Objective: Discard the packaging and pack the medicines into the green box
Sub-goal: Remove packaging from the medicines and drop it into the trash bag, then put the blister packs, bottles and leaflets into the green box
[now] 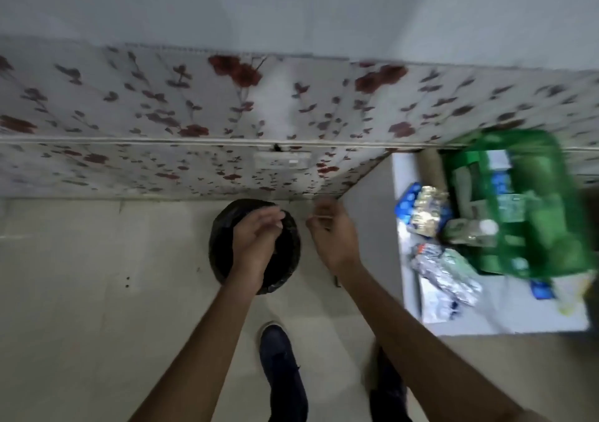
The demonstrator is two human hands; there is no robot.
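Dark shoes (281, 363) planted on pale floor tiles (97, 292) at the bottom of the frame, two bare forearms reaching forward above them. Left hand (257, 243) poised directly over a round bin lined with a black bag (220, 243), fingers loosely curled and partly spread, nothing visibly held. Right hand (330, 237) just beside the bin's right rim, fingertips pinched together on what seems a thin, pale sliver, too blurred to identify. Farther right, a white table (486, 324) carrying loose medicines (444, 269): silver and blue blister strips lying near its front and left edges, a gold-foil pack (428, 211) and a small white-capped bottle (486, 227) closer to the middle. Green box (531, 207) toward the table's back right, see-through, several packs already visible inside, its outline smeared by motion. Beyond everything, a floral-patterned panel (162, 113) with dark red blossoms across the lower wall, plain grey wall (259, 6) above.
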